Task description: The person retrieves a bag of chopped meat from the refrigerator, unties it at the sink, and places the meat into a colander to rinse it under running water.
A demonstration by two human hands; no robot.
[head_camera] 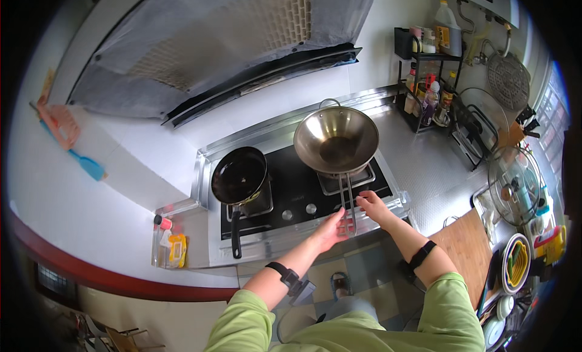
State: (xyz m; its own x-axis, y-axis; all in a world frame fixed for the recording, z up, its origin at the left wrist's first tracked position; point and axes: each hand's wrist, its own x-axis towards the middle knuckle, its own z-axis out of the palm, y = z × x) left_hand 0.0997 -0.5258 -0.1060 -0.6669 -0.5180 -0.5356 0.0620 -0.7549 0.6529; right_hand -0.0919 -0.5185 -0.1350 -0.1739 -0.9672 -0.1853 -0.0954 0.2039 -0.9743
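A steel wok (336, 140) sits on the right burner of the black gas stove (295, 193), its long wire-like handle pointing toward me. My left hand (331, 230) is at the lower end of that handle, its fingers partly behind it; whether it grips cannot be told. To the right of the handle my right hand (373, 207) is raised with bent, spread fingers and holds nothing. A black frying pan (241, 175) rests on the left burner, tilted, its black handle toward the front edge.
A range hood (227, 47) hangs over the stove. Right of the wok stand a black rack (439, 57) of bottles and a lid holder. A wooden cutting board (464, 256), a glass lid (514, 186) and a yellow basket (519, 263) are at the right. A yellow packet (178, 250) lies far left.
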